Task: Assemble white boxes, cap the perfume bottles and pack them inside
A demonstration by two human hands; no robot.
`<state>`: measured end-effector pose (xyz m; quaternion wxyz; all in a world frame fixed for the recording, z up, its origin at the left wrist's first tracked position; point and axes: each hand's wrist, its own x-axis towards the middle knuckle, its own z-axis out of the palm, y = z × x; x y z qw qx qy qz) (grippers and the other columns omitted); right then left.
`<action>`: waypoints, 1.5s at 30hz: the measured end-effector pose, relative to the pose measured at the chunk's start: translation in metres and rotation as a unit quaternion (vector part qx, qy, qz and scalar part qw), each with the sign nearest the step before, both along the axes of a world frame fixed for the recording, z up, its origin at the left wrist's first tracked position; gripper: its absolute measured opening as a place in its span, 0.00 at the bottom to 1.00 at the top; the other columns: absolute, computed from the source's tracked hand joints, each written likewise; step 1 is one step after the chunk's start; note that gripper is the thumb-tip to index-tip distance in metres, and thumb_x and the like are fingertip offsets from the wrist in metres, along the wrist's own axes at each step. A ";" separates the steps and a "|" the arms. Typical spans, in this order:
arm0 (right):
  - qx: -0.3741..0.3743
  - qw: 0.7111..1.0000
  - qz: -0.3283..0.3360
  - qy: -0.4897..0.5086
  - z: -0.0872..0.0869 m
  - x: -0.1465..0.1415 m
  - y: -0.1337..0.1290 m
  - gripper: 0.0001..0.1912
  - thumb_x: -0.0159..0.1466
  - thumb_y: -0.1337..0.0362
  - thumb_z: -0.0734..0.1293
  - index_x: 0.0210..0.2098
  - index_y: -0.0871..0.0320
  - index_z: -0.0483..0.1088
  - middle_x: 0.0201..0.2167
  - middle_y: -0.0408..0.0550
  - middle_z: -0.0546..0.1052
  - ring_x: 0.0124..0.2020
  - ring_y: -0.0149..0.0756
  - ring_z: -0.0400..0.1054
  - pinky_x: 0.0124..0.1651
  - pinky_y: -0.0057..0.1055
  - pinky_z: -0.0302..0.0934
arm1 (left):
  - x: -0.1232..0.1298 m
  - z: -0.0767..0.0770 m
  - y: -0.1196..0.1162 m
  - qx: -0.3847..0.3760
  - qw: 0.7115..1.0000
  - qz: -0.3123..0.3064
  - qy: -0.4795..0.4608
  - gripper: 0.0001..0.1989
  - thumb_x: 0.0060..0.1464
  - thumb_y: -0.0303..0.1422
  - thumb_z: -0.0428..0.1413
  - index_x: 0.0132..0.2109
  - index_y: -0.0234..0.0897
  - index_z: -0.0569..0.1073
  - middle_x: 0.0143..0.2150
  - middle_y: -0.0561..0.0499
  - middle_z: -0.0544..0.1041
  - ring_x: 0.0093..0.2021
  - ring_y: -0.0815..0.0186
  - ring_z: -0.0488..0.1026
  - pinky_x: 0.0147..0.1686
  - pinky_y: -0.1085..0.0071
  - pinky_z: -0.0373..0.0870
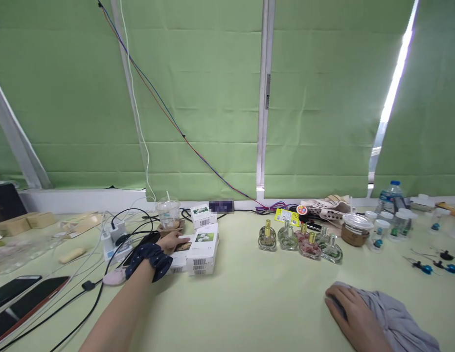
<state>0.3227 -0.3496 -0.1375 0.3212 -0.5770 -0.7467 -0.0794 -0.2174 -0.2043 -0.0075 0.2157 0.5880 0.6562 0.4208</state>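
My left hand (171,242), with a dark dotted scrunchie (151,260) at the wrist, reaches to a low white box (179,261) and touches its top; whether it grips the box is unclear. Against that box's right side lies a larger white box (202,249) with a green picture, and a smaller white box (203,216) is just behind. At the lower right, my right hand (354,313) rests palm down with its fingers curled over a grey cloth (398,318). A dark spot shows under these fingers, too hidden to name.
Several small glass bottles (287,238) stand right of centre. Beyond them are a lidded brown tub (355,230), clear jars (379,235) and a water bottle (391,198). A plastic cup (168,212), a power strip (115,247), cables and phones (16,288) are at left.
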 end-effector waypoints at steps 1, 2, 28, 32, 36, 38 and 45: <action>0.001 1.000 -0.003 0.000 0.000 0.000 0.000 0.11 0.64 0.57 0.62 0.35 0.55 0.72 0.36 0.50 0.78 0.40 0.45 0.71 0.44 0.41 0.66 | -0.002 0.001 0.000 -0.030 1.000 -0.003 -0.001 0.15 0.60 0.37 0.55 0.51 0.34 0.71 0.50 0.49 0.74 0.46 0.57 0.74 0.43 0.58 0.74; 0.002 1.000 -0.004 0.000 0.001 0.000 0.000 0.11 0.64 0.57 0.61 0.35 0.55 0.72 0.37 0.50 0.78 0.40 0.45 0.71 0.44 0.41 0.66 | -0.004 0.002 0.000 -0.059 0.998 -0.005 0.003 0.16 0.60 0.37 0.55 0.51 0.33 0.71 0.50 0.49 0.74 0.46 0.56 0.74 0.44 0.58 0.74; -0.053 0.959 0.231 0.155 0.031 -0.123 -0.027 0.14 0.58 0.65 0.67 0.44 0.51 0.71 0.40 0.48 0.79 0.39 0.41 0.75 0.41 0.32 0.71 | 0.113 -0.008 -0.210 0.207 0.977 0.036 -0.040 0.08 0.49 0.40 0.57 0.29 0.43 0.69 0.41 0.48 0.71 0.41 0.58 0.72 0.16 0.78 0.61; -0.115 0.911 0.284 0.277 0.024 -0.186 -0.042 0.43 0.48 0.64 0.76 0.60 0.46 0.58 0.55 0.49 0.72 0.47 0.46 0.73 0.48 0.36 0.69 | 0.168 -0.011 -0.207 0.218 0.973 -0.022 -0.064 0.05 0.52 0.38 0.56 0.31 0.43 0.69 0.39 0.48 0.72 0.40 0.59 0.73 0.21 0.75 0.67; -0.135 0.891 0.266 0.343 0.029 -0.212 -0.047 0.51 0.48 0.64 0.75 0.65 0.48 0.48 0.61 0.54 0.66 0.50 0.50 0.71 0.48 0.39 0.69 | 0.213 -0.015 -0.207 0.151 0.971 -0.048 -0.180 0.05 0.54 0.38 0.54 0.35 0.45 0.65 0.31 0.54 0.69 0.25 0.66 0.70 0.22 0.73 0.70; -0.137 0.888 0.252 0.360 0.037 -0.212 -0.047 0.46 0.51 0.64 0.73 0.64 0.48 0.49 0.59 0.52 0.68 0.50 0.49 0.72 0.46 0.37 0.70 | 0.227 -0.022 -0.209 0.142 0.961 -0.071 -0.226 0.06 0.53 0.37 0.54 0.36 0.46 0.63 0.31 0.55 0.68 0.24 0.67 0.69 0.23 0.72 0.72; -0.148 0.878 0.235 0.390 0.053 -0.201 -0.047 0.35 0.55 0.65 0.69 0.60 0.47 0.54 0.48 0.49 0.76 0.38 0.43 0.75 0.37 0.34 0.73 | 0.230 -0.031 -0.212 0.189 0.960 -0.151 -0.142 0.18 0.44 0.30 0.58 0.45 0.48 0.67 0.42 0.49 0.70 0.40 0.58 0.73 0.37 0.64 0.75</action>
